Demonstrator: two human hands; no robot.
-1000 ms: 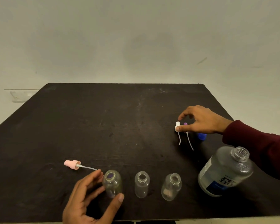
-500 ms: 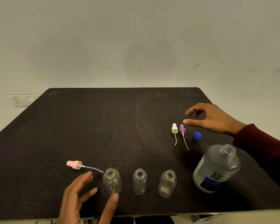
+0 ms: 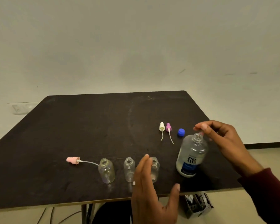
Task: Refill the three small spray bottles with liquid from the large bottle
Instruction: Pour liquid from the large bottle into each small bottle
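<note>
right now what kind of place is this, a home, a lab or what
Probably a bare workroom or makeshift recording spot, not a home kitchen: a plain dark table against an empty wall, loose cables under the table, only bottles and caps laid out.

Black table (image 3: 71, 135): four uncapped bottles (image 3: 191, 156), spray heads (image 3: 161, 126), blue cap (image 3: 181, 132).

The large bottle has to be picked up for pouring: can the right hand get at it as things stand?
Probably yes. The right hand is open beside the large bottle, fingers spread at its uncapped neck, nothing between them. The blue cap lies clear behind it.
</note>
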